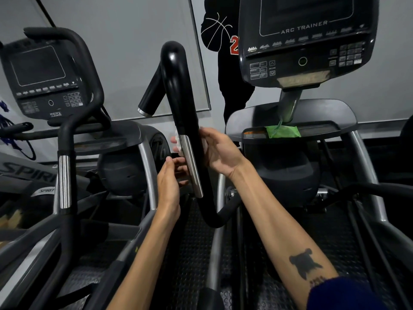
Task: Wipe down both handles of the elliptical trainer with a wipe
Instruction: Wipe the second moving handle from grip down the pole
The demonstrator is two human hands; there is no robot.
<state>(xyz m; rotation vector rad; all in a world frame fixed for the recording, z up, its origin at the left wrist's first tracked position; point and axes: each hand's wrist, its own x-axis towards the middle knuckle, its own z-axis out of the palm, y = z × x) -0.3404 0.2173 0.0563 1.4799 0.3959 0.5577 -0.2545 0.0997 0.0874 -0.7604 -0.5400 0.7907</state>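
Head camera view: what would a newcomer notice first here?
First, the tall black handle in the centre, with both hands on it: the right hand wraps it, with a white wipe showing behind it, and the left hand lies just below. Next, the console at the upper right and the green packet under it.

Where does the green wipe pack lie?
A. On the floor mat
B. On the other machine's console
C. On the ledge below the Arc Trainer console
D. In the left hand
C: the green wipe pack lies on the ledge under the Arc Trainer console.
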